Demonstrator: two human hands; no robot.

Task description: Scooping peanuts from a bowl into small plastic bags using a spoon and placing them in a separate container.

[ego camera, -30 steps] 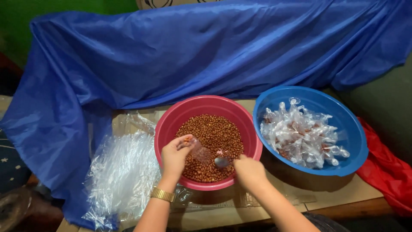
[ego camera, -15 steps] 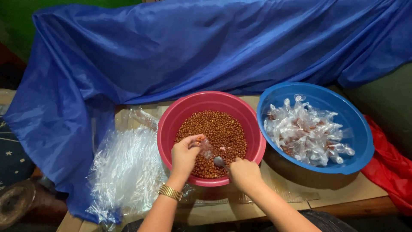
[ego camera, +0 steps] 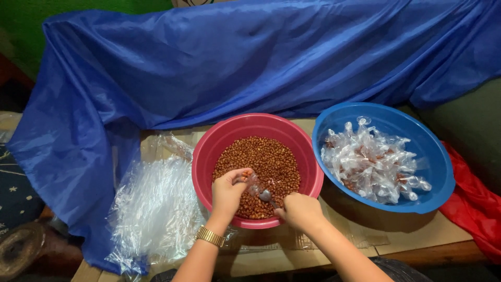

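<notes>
A pink plastic bowl full of brown peanuts sits in front of me. My left hand, with a gold watch on the wrist, pinches a small clear plastic bag over the peanuts. My right hand grips a small metal spoon whose bowl rests at the bag's mouth. Both hands hover over the near part of the pink bowl.
A blue bowl at the right holds several small tied clear bags of peanuts. A pile of empty clear bags lies at the left. Blue sheeting drapes behind; red cloth lies at the far right.
The hands have stayed over the pink bowl. The spoon has shifted slightly toward the bag held in my left hand, and the view has drifted a little.
</notes>
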